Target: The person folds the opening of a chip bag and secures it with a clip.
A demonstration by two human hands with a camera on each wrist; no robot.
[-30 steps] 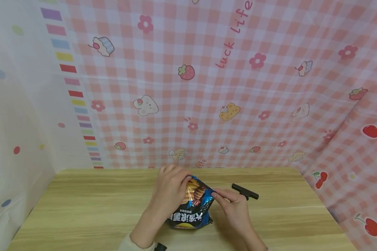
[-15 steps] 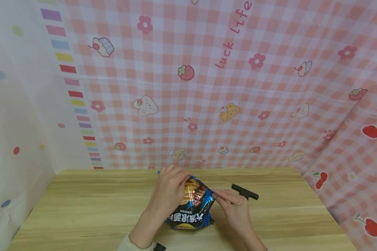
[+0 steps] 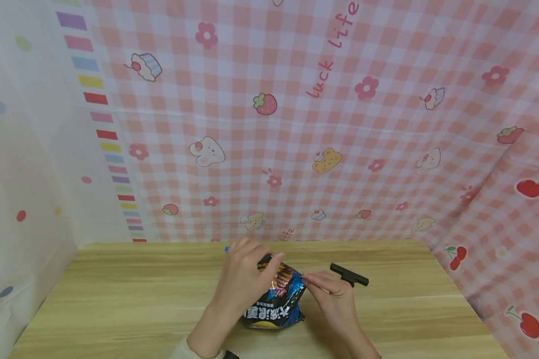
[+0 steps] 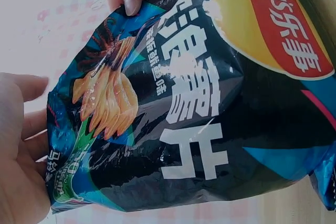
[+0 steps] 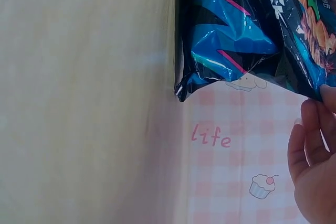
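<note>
A black and blue Lay's chip bag [image 3: 278,301] stands on the wooden table between both hands, its print upside down in the head view. My right hand [image 3: 334,294] pinches the bag's upper right corner between thumb and fingertips. On the other side, my left hand [image 3: 244,279] is at the upper left of the bag. Its thumb [image 3: 273,264] is lifted off the front, while its fingers reach behind the top edge, partly hidden. The left wrist view shows that same gap between the thumb [image 4: 32,85] and the bag [image 4: 205,93].
A black bar-shaped object [image 3: 349,274] with a short stub lies on the wooden table [image 3: 130,294], just beyond the right hand. Pink checked cloth [image 3: 292,124] hangs along the table's back edge and right side, and white dotted cloth [image 3: 31,199] is at the left.
The left thumb has come up off the bag's front, where it pressed before. The right hand keeps its pinch at the corner, nearly in the same place.
</note>
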